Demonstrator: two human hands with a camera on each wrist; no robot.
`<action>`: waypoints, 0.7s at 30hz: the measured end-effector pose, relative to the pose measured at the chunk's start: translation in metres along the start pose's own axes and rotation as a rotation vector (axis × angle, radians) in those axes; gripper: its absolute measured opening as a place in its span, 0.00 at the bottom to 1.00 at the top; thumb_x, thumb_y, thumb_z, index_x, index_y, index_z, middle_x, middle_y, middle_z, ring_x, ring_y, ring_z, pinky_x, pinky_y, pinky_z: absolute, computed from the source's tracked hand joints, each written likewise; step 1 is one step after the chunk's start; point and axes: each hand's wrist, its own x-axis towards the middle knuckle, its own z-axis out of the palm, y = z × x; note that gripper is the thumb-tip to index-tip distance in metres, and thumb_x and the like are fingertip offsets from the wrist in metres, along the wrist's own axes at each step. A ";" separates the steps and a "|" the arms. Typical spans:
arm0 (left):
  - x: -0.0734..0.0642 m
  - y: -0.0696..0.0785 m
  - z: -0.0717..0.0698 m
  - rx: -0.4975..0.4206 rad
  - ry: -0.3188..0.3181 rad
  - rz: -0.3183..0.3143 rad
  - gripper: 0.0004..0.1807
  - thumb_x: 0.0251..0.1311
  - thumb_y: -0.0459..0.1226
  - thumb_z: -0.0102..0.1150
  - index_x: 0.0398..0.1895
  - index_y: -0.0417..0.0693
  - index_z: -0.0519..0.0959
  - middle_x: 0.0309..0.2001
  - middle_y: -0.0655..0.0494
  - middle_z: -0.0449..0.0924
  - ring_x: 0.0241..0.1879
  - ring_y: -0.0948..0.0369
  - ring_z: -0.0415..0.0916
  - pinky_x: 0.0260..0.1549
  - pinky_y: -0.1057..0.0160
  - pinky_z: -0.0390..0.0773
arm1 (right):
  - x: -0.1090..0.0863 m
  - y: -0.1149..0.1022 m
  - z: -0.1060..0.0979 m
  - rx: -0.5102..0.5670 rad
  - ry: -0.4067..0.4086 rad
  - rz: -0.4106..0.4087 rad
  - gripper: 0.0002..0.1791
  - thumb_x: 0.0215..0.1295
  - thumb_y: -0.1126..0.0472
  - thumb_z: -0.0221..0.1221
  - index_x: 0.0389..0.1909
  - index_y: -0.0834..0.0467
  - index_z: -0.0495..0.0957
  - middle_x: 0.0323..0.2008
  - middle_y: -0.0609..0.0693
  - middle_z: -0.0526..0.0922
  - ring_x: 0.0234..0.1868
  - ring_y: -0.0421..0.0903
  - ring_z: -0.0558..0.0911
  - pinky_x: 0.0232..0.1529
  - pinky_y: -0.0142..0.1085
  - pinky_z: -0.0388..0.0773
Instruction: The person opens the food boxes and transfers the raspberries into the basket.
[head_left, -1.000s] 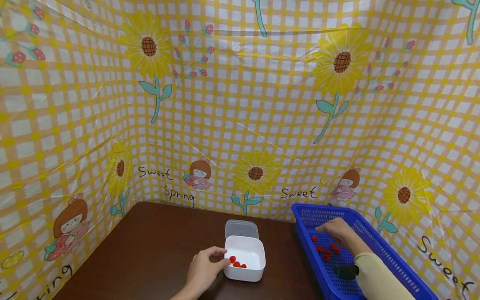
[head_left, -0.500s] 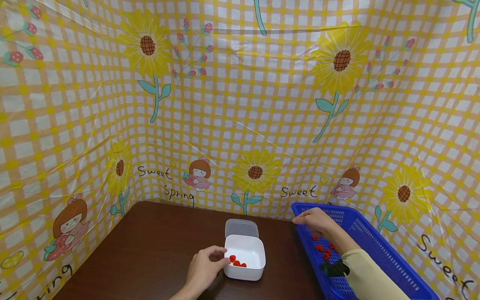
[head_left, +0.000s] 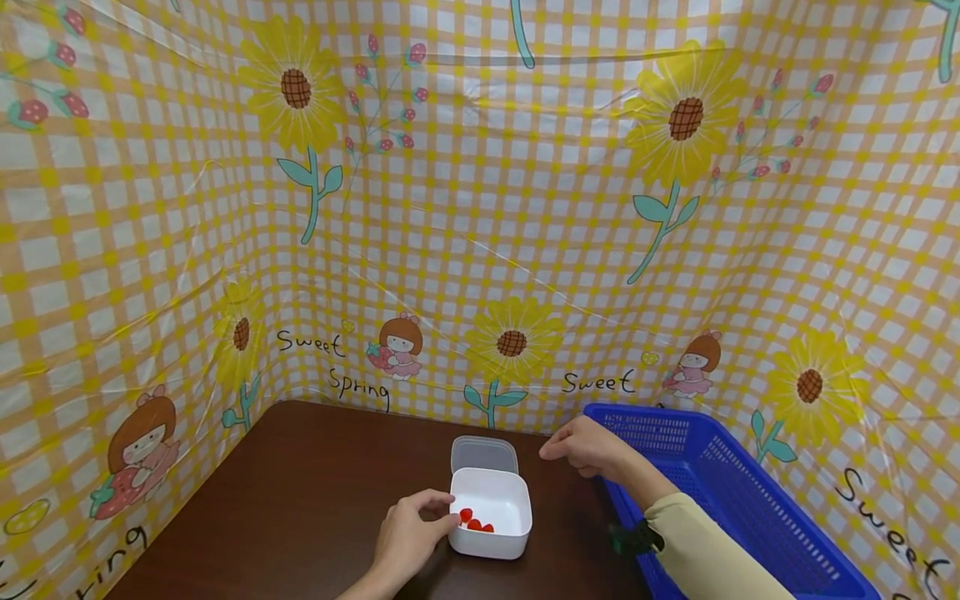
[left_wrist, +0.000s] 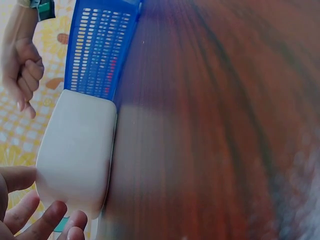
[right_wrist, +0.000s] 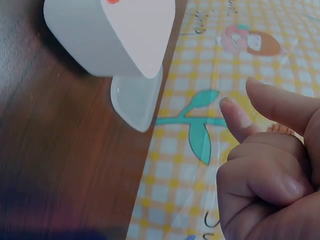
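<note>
Leftward in the head view, the right hand (head_left: 588,447) has moved from the blue plastic basket (head_left: 750,500) toward the white box (head_left: 490,547), lower centre; we judge work is shifting there. Red pieces (head_left: 475,525) lie inside; the left hand (head_left: 408,529) touches it, fingers relaxed. Left wrist view: basket slots mostly mask the red contents (left_wrist: 111,69). Right wrist view: fingers curled; whether they pinch anything, we cannot tell.

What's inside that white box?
Three small red pieces show in the white box, toward its near left corner. The near wall hides their lower parts and anything right behind it.

Head view faces forward-down; wrist views (nearer) share the white box (head_left: 491,547).
</note>
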 end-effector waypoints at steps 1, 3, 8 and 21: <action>0.000 0.000 0.000 0.000 0.000 0.001 0.11 0.52 0.46 0.73 0.40 0.61 0.87 0.33 0.68 0.84 0.31 0.65 0.74 0.27 0.63 0.69 | 0.002 0.000 0.003 -0.006 -0.010 -0.002 0.13 0.62 0.62 0.67 0.42 0.67 0.86 0.12 0.40 0.54 0.15 0.37 0.48 0.16 0.30 0.50; 0.000 0.000 -0.001 -0.002 0.000 0.002 0.11 0.52 0.46 0.73 0.40 0.62 0.87 0.33 0.68 0.84 0.30 0.66 0.74 0.26 0.63 0.69 | 0.005 -0.001 0.010 -0.025 -0.032 -0.002 0.11 0.61 0.62 0.67 0.40 0.66 0.86 0.12 0.41 0.55 0.15 0.37 0.49 0.16 0.30 0.51; 0.000 0.000 -0.001 0.000 0.002 0.010 0.11 0.52 0.46 0.73 0.40 0.63 0.87 0.33 0.69 0.84 0.29 0.67 0.73 0.26 0.63 0.69 | 0.013 -0.001 0.030 -0.068 -0.080 0.035 0.07 0.60 0.64 0.68 0.36 0.64 0.88 0.12 0.41 0.56 0.15 0.37 0.50 0.16 0.30 0.51; 0.001 0.000 0.001 -0.001 0.006 0.011 0.12 0.52 0.45 0.73 0.42 0.59 0.88 0.34 0.68 0.84 0.31 0.66 0.75 0.27 0.62 0.69 | 0.021 0.003 0.069 -0.197 -0.129 0.057 0.03 0.57 0.65 0.70 0.32 0.62 0.88 0.11 0.43 0.59 0.13 0.38 0.52 0.16 0.30 0.52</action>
